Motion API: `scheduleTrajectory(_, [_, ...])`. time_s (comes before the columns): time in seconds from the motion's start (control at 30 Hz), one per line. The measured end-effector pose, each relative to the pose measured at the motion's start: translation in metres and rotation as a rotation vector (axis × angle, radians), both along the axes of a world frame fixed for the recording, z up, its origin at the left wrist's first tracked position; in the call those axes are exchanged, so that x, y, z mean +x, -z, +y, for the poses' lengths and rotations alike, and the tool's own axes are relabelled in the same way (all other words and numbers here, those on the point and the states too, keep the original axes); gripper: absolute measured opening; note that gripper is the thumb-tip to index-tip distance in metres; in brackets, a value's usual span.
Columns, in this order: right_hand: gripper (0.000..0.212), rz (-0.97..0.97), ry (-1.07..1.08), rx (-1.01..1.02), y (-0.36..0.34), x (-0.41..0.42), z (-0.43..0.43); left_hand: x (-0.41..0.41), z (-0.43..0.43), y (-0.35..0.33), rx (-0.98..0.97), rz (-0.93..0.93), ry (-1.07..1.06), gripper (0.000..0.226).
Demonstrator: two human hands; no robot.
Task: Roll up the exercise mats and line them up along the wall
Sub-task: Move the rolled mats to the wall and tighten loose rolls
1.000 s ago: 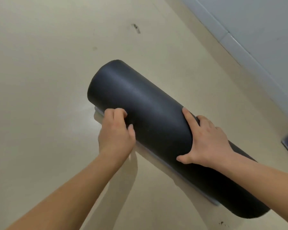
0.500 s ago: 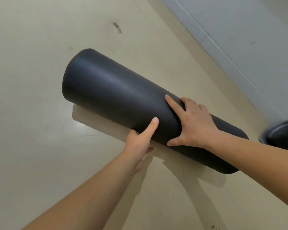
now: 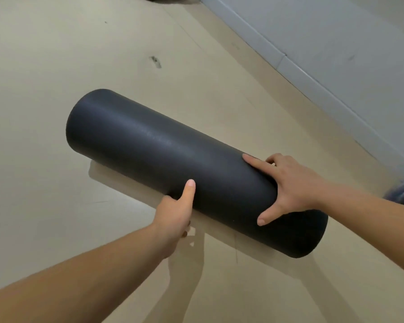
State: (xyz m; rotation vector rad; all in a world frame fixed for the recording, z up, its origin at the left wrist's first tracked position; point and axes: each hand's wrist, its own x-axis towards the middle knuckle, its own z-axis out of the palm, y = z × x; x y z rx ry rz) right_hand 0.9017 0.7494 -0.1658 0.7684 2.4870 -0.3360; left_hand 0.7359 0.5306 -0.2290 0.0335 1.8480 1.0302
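The rolled mat [image 3: 149, 155] is held off the floor [image 3: 56, 66], slanting from far left to near right, its shadow below it. The left hand [image 3: 175, 213] grips it from underneath around the middle, thumb [image 3: 189, 190] up the near side and fingers hidden beneath. The right hand [image 3: 292, 185] clasps the top nearer the right end, fingers draped over the far side, thumb spread on the near side. The wall [image 3: 336, 31] runs along the far right.
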Motion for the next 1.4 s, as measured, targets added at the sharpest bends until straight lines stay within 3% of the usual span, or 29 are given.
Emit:
scheduleTrajectory(0.1, [0.143,0.114,0.025,-0.032,0.008,0.014,0.011,0.033,-0.006,-0.018,-0.103,0.114,0.275,0.088])
scheduleTrajectory(0.17, [0.144,0.182,0.075,-0.083,0.012,0.022,0.021,0.058,0.008,-0.029,-0.142,0.000,0.349,0.105])
scheduleTrajectory(0.33, [0.146,0.157,0.281,-0.331,0.009,0.058,0.057,0.111,0.081,-0.038,-0.138,-0.136,0.067,0.127])
scheduleTrajectory(0.43, [0.144,0.185,0.256,-0.354,0.007,0.079,0.072,0.136,0.115,-0.037,-0.107,-0.097,-0.190,0.113])
scheduleTrajectory(0.57, [0.137,0.206,0.239,-0.292,0.008,0.098,0.095,0.157,0.142,-0.028,0.019,-0.100,-0.288,0.109])
scheduleTrajectory(0.83, [0.141,0.172,0.343,-0.131,0.005,0.187,0.148,0.221,0.214,-0.006,0.197,-0.229,-0.177,0.121])
scheduleTrajectory(1.1, [0.138,0.269,0.543,-0.204,0.004,0.255,0.219,0.261,0.301,-0.012,0.216,-0.229,-0.010,0.101])
scheduleTrajectory(1.3, [0.146,0.310,0.605,-0.155,0.011,0.293,0.266,0.285,0.366,-0.004,0.250,-0.278,0.086,0.092])
scheduleTrajectory(1.4, [0.158,0.227,0.591,-0.113,0.011,0.304,0.286,0.295,0.392,0.002,0.262,-0.274,0.101,0.093])
